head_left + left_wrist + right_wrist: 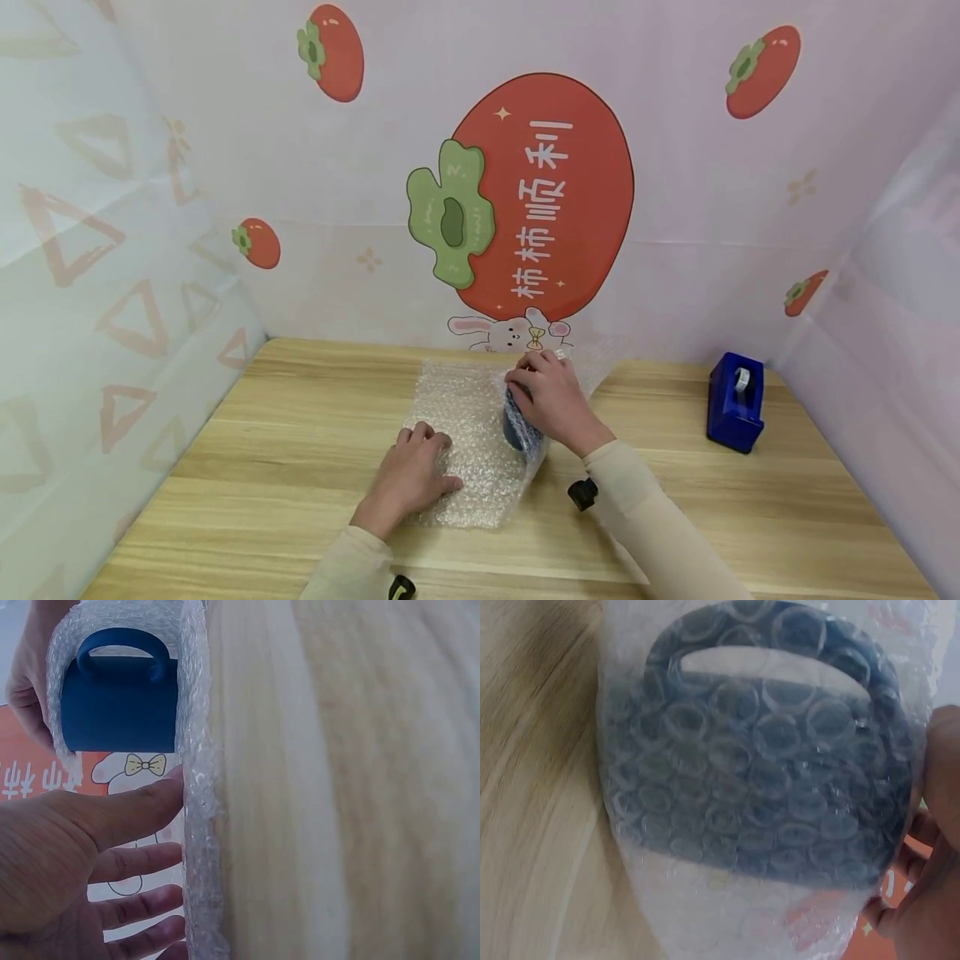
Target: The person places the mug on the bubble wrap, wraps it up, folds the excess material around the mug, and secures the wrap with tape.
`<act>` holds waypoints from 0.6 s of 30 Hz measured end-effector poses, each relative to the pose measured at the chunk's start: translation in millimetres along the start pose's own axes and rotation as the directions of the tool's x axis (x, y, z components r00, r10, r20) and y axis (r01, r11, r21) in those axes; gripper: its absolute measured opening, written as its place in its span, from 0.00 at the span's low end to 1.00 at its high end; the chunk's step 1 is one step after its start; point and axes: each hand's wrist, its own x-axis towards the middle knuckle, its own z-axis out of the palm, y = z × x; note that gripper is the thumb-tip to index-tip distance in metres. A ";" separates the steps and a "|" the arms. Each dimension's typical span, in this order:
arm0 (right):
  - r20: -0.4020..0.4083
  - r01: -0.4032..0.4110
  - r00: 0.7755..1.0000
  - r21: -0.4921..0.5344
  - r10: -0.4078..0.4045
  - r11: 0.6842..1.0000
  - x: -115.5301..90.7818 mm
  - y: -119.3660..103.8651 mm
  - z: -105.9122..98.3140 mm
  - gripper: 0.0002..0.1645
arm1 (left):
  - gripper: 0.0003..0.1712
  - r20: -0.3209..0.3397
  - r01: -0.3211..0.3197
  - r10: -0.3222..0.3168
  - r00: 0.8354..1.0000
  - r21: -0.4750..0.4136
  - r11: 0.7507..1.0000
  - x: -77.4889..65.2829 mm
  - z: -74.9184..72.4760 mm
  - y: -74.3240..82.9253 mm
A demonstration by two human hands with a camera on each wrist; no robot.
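Observation:
A dark blue mug (pixel 120 705) with a looped handle stands upright on a sheet of clear bubble wrap (pixel 468 433). One side of the sheet comes up around the mug and over its top. My right hand (pixel 557 402) holds that raised part at the mug's top, fingers bent over it. Through the wrap, the right wrist view shows the mug's body and handle, blurred by the bubbles. To the left, my left hand (pixel 408 477) rests its spread fingertips on the flat part of the sheet, apart from the mug.
A blue tape dispenser (pixel 735 404) with a tape roll stands at the back right of the wooden table (pixel 300 433). Printed cloth walls (pixel 375 167) close in the back and both sides. Small black devices (pixel 582 493) show by both wrists.

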 end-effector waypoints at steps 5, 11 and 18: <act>0.063 0.036 0.997 -0.011 -0.035 0.999 -3.8 2.9 -5.9 0.09 | 0.30 0.009 0.001 -0.001 1.000 0.005 1.000 0.4 -1.1 0.2; 0.127 0.050 0.991 0.007 -0.051 0.999 -8.2 7.4 -8.4 0.17 | 0.30 0.030 0.006 -0.006 1.000 0.005 1.000 0.7 -4.3 1.6; 0.165 0.028 0.986 0.031 -0.033 0.999 -10.6 8.6 -7.8 0.21 | 0.31 0.066 0.000 0.002 0.998 -0.021 1.000 2.6 -10.7 2.6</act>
